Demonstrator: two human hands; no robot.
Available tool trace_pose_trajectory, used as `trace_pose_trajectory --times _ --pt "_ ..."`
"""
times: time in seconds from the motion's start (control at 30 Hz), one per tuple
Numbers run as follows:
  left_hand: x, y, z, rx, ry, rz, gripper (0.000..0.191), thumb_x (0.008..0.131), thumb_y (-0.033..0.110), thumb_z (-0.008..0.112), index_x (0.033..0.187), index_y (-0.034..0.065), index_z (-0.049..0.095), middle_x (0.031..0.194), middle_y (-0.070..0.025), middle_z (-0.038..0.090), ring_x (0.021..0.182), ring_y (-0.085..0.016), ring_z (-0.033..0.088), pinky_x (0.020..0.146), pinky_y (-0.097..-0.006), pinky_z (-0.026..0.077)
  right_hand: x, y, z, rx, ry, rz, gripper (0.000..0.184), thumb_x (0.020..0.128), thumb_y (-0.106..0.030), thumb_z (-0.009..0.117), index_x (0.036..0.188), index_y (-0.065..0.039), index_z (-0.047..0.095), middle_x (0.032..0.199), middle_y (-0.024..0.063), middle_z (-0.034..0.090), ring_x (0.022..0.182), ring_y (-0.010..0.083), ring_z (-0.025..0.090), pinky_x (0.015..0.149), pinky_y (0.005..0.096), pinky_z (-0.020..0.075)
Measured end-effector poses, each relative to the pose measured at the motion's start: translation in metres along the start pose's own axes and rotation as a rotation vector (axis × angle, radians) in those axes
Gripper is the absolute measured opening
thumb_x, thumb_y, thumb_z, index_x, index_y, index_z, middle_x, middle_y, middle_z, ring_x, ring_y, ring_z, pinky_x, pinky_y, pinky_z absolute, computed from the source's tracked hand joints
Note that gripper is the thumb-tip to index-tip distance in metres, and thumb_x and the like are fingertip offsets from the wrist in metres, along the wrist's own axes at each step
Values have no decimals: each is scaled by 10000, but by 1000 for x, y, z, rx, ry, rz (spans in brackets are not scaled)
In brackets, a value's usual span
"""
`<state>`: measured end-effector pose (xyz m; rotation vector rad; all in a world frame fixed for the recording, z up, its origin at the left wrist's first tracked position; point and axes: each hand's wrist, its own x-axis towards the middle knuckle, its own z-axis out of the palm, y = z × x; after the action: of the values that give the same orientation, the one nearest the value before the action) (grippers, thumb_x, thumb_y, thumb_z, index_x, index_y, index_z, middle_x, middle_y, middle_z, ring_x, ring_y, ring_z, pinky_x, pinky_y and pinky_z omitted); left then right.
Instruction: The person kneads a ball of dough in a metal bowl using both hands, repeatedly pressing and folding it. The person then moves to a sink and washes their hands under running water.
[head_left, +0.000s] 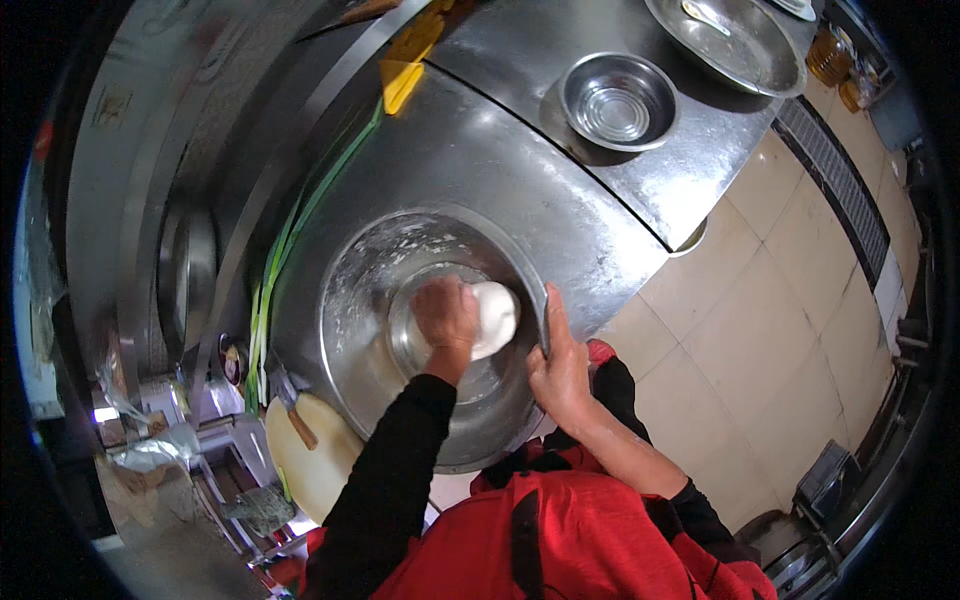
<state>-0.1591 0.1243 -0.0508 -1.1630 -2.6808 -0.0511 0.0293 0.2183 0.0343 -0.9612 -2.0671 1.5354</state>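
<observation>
A large metal basin (360, 315) stands on the steel worktop near its front edge, with white floury smears on its inner wall. A smooth lump of white dough (496, 319) lies inside it. My left hand (446, 309), blurred and with its fingers curled, is in the basin against the left side of the dough; whether it grips any dough is hidden. On the basin's right rim, my right hand (561, 367) is closed, fingers outside and thumb towards the inside.
An empty steel bowl (619, 101) and a larger basin (739, 52) with a spoon (705, 16) stand farther back. Green onions (281, 244) lie along the left side. A knife (300, 424) rests on a round cutting board (319, 457). Tiled floor (739, 315) lies right.
</observation>
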Motion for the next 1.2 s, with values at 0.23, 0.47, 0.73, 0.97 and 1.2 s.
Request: trace_pose_trajectory --times 0.23,0.47,0.73,0.97,1.2 --pt "77 -44 27 128 -248 -185 131 894 173 539 795 91 561 801 -107 572 811 -276 574 662 -403 484 1 -2 1 113 -54 151 839 739 72 512 1507 -92 215 1076 311 598 869 484 613 777 508 484" --pt "-3 -15 16 7 -139 -21 363 952 331 455 1235 150 591 1034 -108 613 1006 -313 549 896 -519 384 8 8 15 -6 150 62 782 705 41 543 1450 -98 352 1014 287 623 837 475 615 781 513 484" --pt "-92 33 -91 -246 -79 122 495 799 274 683 1208 47 521 1110 -168 537 1044 -352 510 930 -478 348 2 13 24 -21 233 -83 800 702 51 575 1456 -67 337 767 278 624 690 459 612 674 516 483" --pt "-75 36 -61 -231 -189 144 590 746 302 706 1230 44 486 1103 -164 506 1052 -353 486 907 -492 362 -2 0 1 168 71 32 782 704 87 473 1460 -61 336 1346 276 499 1205 444 513 1010 418 427" --pt "24 -62 -32 145 278 315 245 822 252 629 977 64 596 842 -122 571 813 -316 551 691 -481 399 5 7 14 51 105 -82 811 719 89 539 1475 -31 273 886 313 617 740 473 615 677 511 483"
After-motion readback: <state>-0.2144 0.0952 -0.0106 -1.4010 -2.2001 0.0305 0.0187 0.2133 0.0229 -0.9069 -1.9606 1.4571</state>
